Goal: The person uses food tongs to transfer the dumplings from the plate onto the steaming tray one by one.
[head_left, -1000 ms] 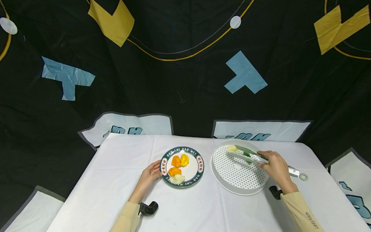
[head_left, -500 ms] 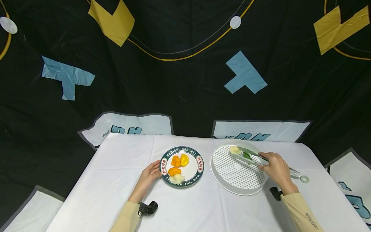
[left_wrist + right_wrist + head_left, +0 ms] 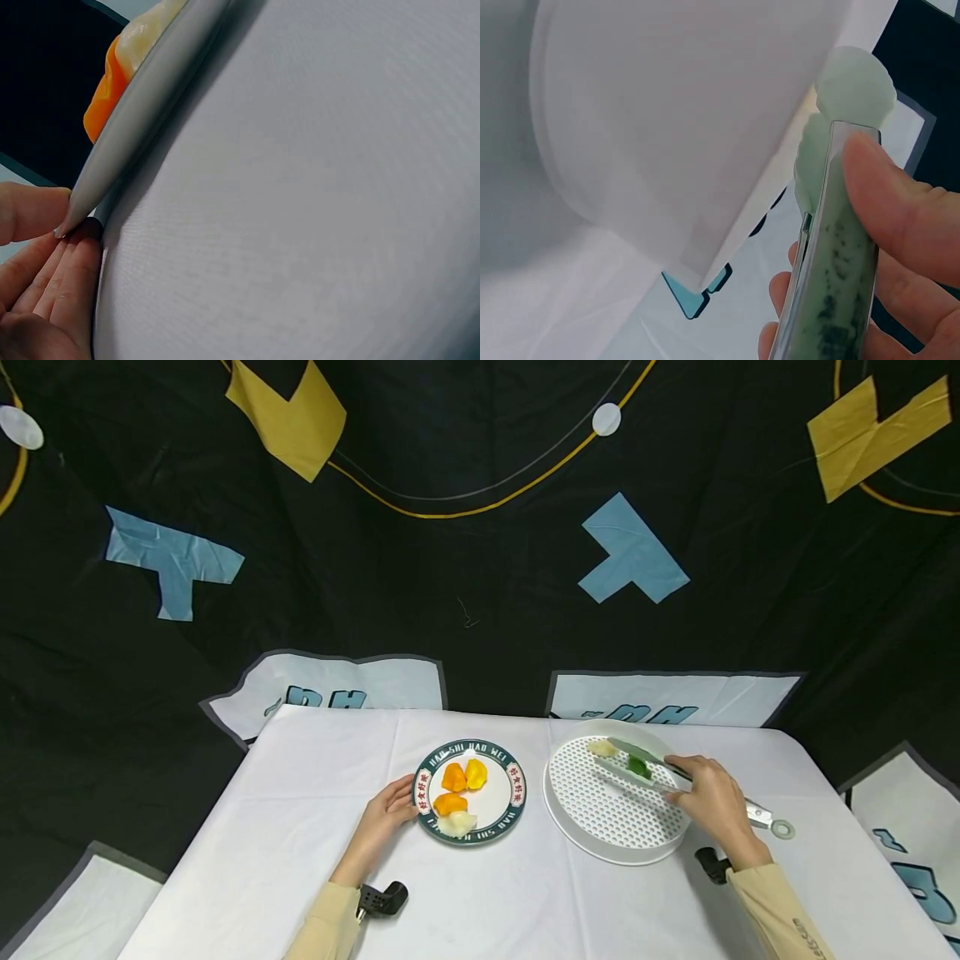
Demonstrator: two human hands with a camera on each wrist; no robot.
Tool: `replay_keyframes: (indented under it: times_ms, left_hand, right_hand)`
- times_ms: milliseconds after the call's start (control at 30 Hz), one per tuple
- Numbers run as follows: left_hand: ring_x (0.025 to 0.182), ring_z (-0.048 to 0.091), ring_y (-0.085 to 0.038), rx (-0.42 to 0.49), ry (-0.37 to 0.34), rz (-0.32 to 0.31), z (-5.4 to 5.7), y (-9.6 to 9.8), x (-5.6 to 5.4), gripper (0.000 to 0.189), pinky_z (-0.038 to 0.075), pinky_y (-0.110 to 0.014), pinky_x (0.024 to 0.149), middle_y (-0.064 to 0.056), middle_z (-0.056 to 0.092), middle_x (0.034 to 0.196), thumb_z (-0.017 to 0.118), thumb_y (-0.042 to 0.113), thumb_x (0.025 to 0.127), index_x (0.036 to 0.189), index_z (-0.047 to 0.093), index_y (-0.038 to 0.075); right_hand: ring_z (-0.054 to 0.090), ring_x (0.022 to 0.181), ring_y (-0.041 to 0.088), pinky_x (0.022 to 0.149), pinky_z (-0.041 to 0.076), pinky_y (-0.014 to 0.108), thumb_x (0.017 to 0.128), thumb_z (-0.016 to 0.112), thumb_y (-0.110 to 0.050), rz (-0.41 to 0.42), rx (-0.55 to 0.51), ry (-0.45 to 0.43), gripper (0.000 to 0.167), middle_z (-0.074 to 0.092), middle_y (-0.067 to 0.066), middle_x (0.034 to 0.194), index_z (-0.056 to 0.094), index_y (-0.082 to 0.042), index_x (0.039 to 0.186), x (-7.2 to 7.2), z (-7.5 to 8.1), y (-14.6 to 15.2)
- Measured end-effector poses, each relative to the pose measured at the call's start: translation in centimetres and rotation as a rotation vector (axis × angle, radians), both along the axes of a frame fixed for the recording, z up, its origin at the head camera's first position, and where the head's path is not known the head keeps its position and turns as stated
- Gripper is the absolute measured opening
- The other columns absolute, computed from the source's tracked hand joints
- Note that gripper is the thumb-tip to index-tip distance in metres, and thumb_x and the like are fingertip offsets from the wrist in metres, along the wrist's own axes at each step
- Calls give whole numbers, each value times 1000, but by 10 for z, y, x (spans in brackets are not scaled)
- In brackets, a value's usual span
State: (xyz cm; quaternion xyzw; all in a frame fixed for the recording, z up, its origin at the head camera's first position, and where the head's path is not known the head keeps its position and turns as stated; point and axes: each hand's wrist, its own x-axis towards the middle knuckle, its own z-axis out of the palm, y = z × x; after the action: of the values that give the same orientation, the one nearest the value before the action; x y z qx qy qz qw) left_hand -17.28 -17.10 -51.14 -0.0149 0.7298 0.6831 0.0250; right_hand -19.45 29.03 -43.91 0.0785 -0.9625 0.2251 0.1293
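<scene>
My left hand (image 3: pixel 388 810) pinches the left rim of a green-edged plate (image 3: pixel 517 785), thumb on top and fingers underneath in the left wrist view. On the plate sit two orange pieces (image 3: pixel 454 777), a yellow piece (image 3: pixel 476 773) and a pale, glossy piece (image 3: pixel 457 823). To the right, my right hand (image 3: pixel 712 797) grips metal tongs (image 3: pixel 829 262) with pale green scalloped tips. Those tips reach over a round white perforated tray (image 3: pixel 600 810), one on either side of a pale yellow piece (image 3: pixel 601 748). A dark green piece (image 3: pixel 639 767) lies between the tong arms.
The table (image 3: pixel 480 910) wears a white cloth. Behind it hangs a black backdrop (image 3: pixel 450 585) with blue and yellow shapes. A black wrist camera (image 3: pixel 384 899) juts from the left sleeve, and another (image 3: pixel 712 864) from the right.
The tong tips shift slightly right with the pale yellow piece, then back left. More of the dark green piece shows between the tong arms now. The left hand and plate stay put.
</scene>
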Motion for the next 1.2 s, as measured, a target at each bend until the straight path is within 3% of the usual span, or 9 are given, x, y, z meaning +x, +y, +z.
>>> replay_keyframes:
  times_ms: [300,600,900,1200]
  left_hand:
    - [126,46,-36,-3,6,9,-2,0,-1,58,39,-33,105,-27,44,140,56,-6,86,141,38,-6]
    - [126,46,-38,8,14,7,-2,0,0,59,39,-33,104,-28,43,140,56,-7,85,141,37,-8]
    - [126,46,-37,10,5,16,-3,0,-1,59,42,-26,101,-27,44,140,56,-7,84,141,38,-7]
    - [126,45,-39,14,27,2,0,1,1,59,41,-31,103,-28,43,139,55,-8,84,140,37,-9]
  right_hand:
    - [53,105,46,85,43,63,65,81,-4,39,-45,-18,58,59,30,117,62,7,119,9,9,-15]
    - [54,107,42,84,45,61,62,86,-5,113,-50,28,61,62,24,117,64,4,118,16,18,-37]
    - [56,108,39,89,46,57,57,87,-5,189,-32,35,65,63,20,115,66,1,118,12,18,-69]
    - [58,107,32,95,43,56,53,87,-7,308,-19,27,65,66,11,112,68,-4,115,19,15,-114]
